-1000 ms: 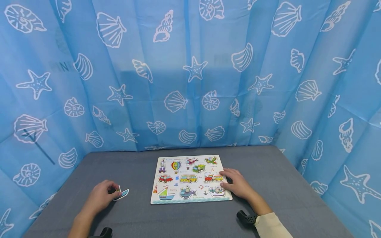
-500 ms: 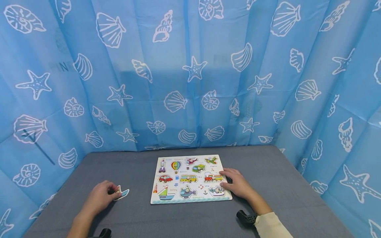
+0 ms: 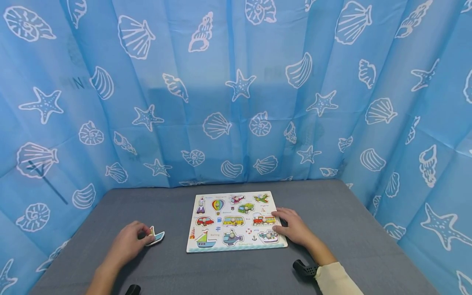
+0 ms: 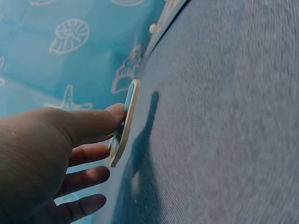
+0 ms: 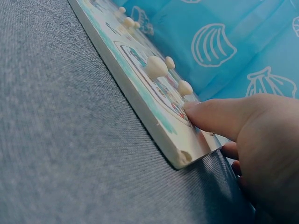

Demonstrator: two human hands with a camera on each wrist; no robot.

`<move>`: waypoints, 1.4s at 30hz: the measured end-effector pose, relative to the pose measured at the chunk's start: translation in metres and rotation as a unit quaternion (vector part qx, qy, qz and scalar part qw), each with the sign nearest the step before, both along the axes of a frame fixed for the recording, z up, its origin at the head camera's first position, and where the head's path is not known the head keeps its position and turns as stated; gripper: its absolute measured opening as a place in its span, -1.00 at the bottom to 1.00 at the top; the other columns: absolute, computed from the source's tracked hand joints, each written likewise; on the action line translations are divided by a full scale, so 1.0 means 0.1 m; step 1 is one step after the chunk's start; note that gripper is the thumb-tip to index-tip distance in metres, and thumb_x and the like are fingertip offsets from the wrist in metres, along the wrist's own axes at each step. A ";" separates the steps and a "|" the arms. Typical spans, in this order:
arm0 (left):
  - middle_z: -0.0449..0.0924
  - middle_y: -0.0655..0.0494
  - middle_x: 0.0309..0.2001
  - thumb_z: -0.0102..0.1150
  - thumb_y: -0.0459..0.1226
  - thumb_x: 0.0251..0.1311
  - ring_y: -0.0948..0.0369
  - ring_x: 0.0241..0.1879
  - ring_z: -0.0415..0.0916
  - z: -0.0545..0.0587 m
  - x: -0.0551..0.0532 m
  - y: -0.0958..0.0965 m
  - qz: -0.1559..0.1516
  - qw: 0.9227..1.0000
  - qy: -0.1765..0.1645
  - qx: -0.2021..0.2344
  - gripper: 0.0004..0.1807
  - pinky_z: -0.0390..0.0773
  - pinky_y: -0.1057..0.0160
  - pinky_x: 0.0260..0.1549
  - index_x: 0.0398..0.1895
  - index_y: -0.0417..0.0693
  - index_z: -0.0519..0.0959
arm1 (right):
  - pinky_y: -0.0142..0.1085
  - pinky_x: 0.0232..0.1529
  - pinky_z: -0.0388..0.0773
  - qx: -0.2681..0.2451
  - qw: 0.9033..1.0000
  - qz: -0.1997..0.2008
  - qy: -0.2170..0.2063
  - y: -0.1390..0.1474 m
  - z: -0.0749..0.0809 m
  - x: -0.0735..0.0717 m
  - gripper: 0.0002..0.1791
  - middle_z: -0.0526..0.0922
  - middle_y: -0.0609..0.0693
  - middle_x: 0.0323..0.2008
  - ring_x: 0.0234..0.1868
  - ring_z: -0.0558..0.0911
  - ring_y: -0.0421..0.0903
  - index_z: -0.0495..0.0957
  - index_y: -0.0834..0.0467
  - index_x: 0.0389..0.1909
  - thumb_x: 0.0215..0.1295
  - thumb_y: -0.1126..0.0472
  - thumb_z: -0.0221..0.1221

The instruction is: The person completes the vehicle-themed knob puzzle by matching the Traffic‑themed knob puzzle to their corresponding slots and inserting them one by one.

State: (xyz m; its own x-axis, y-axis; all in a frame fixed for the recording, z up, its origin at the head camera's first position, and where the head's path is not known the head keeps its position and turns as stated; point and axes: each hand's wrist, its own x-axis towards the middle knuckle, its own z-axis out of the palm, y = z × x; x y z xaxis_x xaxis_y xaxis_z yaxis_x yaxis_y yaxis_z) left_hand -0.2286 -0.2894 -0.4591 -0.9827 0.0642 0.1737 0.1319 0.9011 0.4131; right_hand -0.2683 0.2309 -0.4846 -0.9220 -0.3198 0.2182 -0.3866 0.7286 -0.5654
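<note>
My left hand (image 3: 128, 242) pinches a small sailboat puzzle piece (image 3: 159, 237) between thumb and index finger, left of the board. In the left wrist view the sailboat piece (image 4: 125, 126) is seen edge-on, tilted above the cloth; the other fingers are spread behind it. A white puzzle board (image 3: 218, 232) with knobbed vehicle pieces lies flat at the middle of the table. It shows a sailboat picture (image 3: 205, 241) at its lower left. My right hand (image 3: 293, 227) rests on the board's right edge, its thumb (image 5: 210, 113) on top near the ship piece (image 3: 268, 236).
Grey cloth covers the table (image 3: 173, 270). A blue curtain (image 3: 236, 102) with white shells and starfish stands behind it and along both sides. Black wrist devices, such as the right one (image 3: 305, 268), sit low beside the forearms.
My left hand has shifted slightly right with the sailboat piece, towards the board. My right hand and the board have stayed where they were.
</note>
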 end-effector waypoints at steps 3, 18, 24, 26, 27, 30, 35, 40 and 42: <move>0.56 0.13 -0.25 0.45 -0.08 0.01 0.06 -0.22 0.53 0.04 0.01 0.05 -0.003 1.000 -0.005 0.004 -0.76 0.47 -0.08 -0.23 -0.40 0.01 0.61 | 0.23 0.22 0.15 0.000 1.000 0.001 0.002 0.00 0.00 0.00 -0.50 0.42 0.26 0.26 0.32 0.25 0.29 0.53 0.24 0.17 0.23 0.14 0.30; 0.54 0.16 -0.23 0.47 -0.16 0.00 0.09 -0.20 0.50 0.12 0.07 0.46 -0.020 0.999 0.027 0.006 -0.80 0.48 -0.04 -0.23 -0.44 0.10 0.57 | 0.23 0.22 0.15 0.001 1.000 -0.006 -0.006 0.00 0.00 0.00 -0.50 0.41 0.25 0.27 0.33 0.24 0.29 0.54 0.21 0.16 0.22 0.13 0.30; 0.54 0.22 -0.25 0.49 -0.19 -0.03 0.12 -0.20 0.50 0.07 0.06 0.59 -0.035 0.998 0.051 0.006 -0.78 0.48 -0.02 -0.20 -0.48 0.16 0.55 | 0.23 0.22 0.14 0.001 1.000 -0.003 -0.004 0.00 0.00 0.00 -0.50 0.41 0.25 0.27 0.33 0.24 0.29 0.53 0.22 0.17 0.23 0.13 0.30; 0.53 0.23 -0.26 0.49 -0.20 -0.03 0.13 -0.19 0.50 0.06 0.05 0.62 -0.042 0.998 0.056 0.008 -0.78 0.47 -0.02 -0.20 -0.48 0.17 0.55 | 0.24 0.22 0.14 0.001 1.000 -0.002 -0.004 0.00 -0.01 0.00 -0.50 0.41 0.25 0.27 0.33 0.24 0.29 0.53 0.22 0.17 0.23 0.13 0.30; 0.53 0.24 -0.26 0.49 -0.20 -0.04 0.14 -0.20 0.50 0.05 0.05 0.64 -0.045 0.997 0.058 0.009 -0.77 0.47 -0.01 -0.20 -0.49 0.18 0.55 | 0.24 0.22 0.14 0.001 1.000 -0.002 -0.004 0.00 -0.01 0.00 -0.49 0.41 0.25 0.26 0.33 0.24 0.29 0.53 0.22 0.17 0.23 0.13 0.30; 0.52 0.26 -0.27 0.49 -0.19 -0.05 0.16 -0.21 0.49 0.02 0.05 0.70 -0.052 0.997 0.060 0.007 -0.76 0.47 0.01 -0.20 -0.49 0.19 0.54 | 0.23 0.22 0.14 0.002 1.000 -0.003 -0.004 0.00 -0.01 0.00 -0.50 0.42 0.24 0.26 0.33 0.24 0.29 0.53 0.22 0.17 0.23 0.13 0.30; 0.51 0.31 -0.29 0.50 -0.19 -0.07 0.20 -0.22 0.47 -0.01 0.04 0.80 -0.063 0.996 0.059 0.010 -0.75 0.45 0.04 -0.20 -0.52 0.21 0.53 | 0.23 0.22 0.15 0.004 1.000 -0.004 -0.003 -0.01 -0.01 0.00 -0.50 0.41 0.25 0.26 0.33 0.25 0.29 0.53 0.22 0.17 0.23 0.13 0.30; 0.50 0.34 -0.29 0.50 -0.18 -0.06 0.23 -0.21 0.45 -0.05 0.03 0.89 -0.065 0.997 0.037 0.008 -0.75 0.45 0.05 -0.19 -0.53 0.23 0.52 | 0.24 0.22 0.15 0.001 1.000 -0.005 -0.002 -0.01 0.01 0.01 -0.50 0.42 0.26 0.26 0.32 0.25 0.29 0.53 0.23 0.17 0.23 0.14 0.30; 0.50 0.34 -0.28 0.50 -0.17 -0.06 0.24 -0.20 0.45 -0.05 0.02 0.92 -0.067 0.997 0.031 0.008 -0.75 0.45 0.05 -0.19 -0.52 0.23 0.53 | 0.23 0.22 0.14 0.002 1.000 -0.005 -0.002 -0.01 0.02 0.01 -0.50 0.42 0.25 0.26 0.32 0.25 0.29 0.53 0.23 0.17 0.23 0.14 0.30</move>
State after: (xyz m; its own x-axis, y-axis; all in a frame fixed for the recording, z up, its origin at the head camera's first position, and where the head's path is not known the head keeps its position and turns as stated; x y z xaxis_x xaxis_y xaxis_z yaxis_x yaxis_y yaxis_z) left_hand -0.2261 -0.1979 -0.4643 -0.9530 0.1914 0.2350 0.2764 0.8670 0.4147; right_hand -0.2671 0.2298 -0.4831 -0.9261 -0.3115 0.2129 -0.3768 0.7344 -0.5645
